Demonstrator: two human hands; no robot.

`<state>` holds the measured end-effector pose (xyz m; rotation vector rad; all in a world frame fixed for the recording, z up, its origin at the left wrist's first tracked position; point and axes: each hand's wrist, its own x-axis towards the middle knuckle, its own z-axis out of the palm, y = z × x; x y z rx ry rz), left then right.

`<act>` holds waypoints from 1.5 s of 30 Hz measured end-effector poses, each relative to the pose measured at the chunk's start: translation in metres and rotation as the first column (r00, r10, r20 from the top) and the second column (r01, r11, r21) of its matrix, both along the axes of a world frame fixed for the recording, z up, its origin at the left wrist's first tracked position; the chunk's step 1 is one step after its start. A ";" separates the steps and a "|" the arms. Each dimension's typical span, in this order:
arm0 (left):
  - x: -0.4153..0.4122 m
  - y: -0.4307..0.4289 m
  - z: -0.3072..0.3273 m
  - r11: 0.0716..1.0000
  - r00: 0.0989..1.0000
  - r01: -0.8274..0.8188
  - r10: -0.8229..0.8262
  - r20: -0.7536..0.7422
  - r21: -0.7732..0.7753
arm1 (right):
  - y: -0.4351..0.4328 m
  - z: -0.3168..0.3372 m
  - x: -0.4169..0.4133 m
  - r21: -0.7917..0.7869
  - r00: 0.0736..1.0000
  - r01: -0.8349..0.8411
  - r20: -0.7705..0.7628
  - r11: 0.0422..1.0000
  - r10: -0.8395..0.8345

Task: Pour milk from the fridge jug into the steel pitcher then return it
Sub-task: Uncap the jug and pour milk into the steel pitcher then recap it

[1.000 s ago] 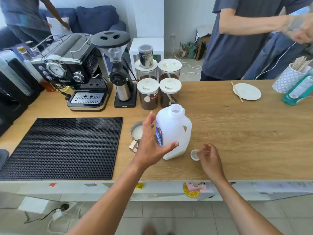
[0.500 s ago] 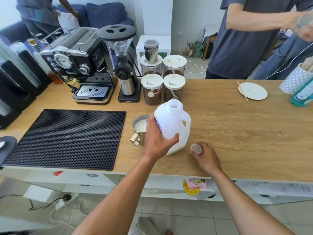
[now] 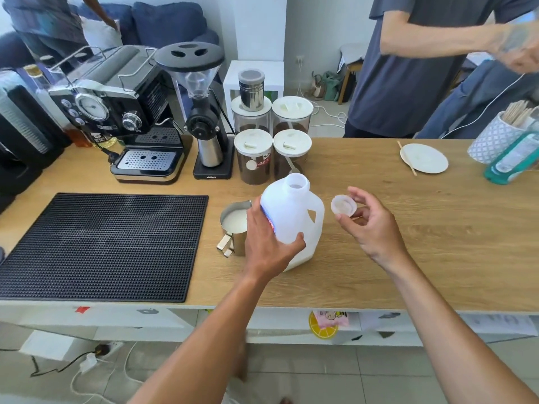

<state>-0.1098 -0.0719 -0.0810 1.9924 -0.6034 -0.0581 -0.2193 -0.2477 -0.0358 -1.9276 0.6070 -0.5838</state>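
Observation:
A white plastic milk jug (image 3: 294, 217) stands upright on the wooden counter (image 3: 408, 228) with its mouth uncapped. My left hand (image 3: 268, 243) grips the jug's left side. The steel pitcher (image 3: 234, 225) stands just left of the jug, partly behind my left hand, with milk in it and its handle toward me. My right hand (image 3: 370, 225) is raised to the right of the jug and holds the jug's white cap (image 3: 343, 205) in its fingertips, level with the jug's shoulder.
A black rubber mat (image 3: 102, 246) covers the counter's left. Behind stand an espresso machine (image 3: 122, 112), a grinder (image 3: 204, 118) and several coffee canisters (image 3: 271, 141). A saucer (image 3: 424, 158), a stirrer cup (image 3: 495, 138) and a teal bottle (image 3: 513, 161) sit far right. A person (image 3: 408, 65) stands across the counter.
My left hand closed around the jug's side. My right hand picked the cap up off the counter and lifted it to beside the jug.

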 end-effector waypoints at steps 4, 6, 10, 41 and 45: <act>0.001 0.001 -0.006 1.000 0.999 0.016 -0.016 0.032 -0.016 | 0.005 0.040 0.005 -0.086 0.997 -0.075 0.025 0.993 0.078; 0.003 0.000 -0.007 1.000 0.999 0.023 -0.022 0.037 -0.020 | 0.009 0.058 0.012 -0.146 0.990 -0.143 -0.018 0.979 0.142; 0.003 0.001 -0.006 0.999 0.999 0.028 -0.027 0.030 -0.030 | 0.014 0.083 0.028 -0.367 0.937 -0.274 -0.309 0.889 0.162; 0.004 -0.001 -0.008 1.000 0.999 0.015 -0.015 0.038 0.013 | 0.052 0.107 0.064 -0.519 0.823 -0.528 -0.507 0.672 0.255; 0.005 -0.001 -0.009 1.000 0.999 0.012 -0.012 0.040 0.013 | 0.053 0.108 0.062 -0.500 0.820 -0.527 -0.513 0.687 0.255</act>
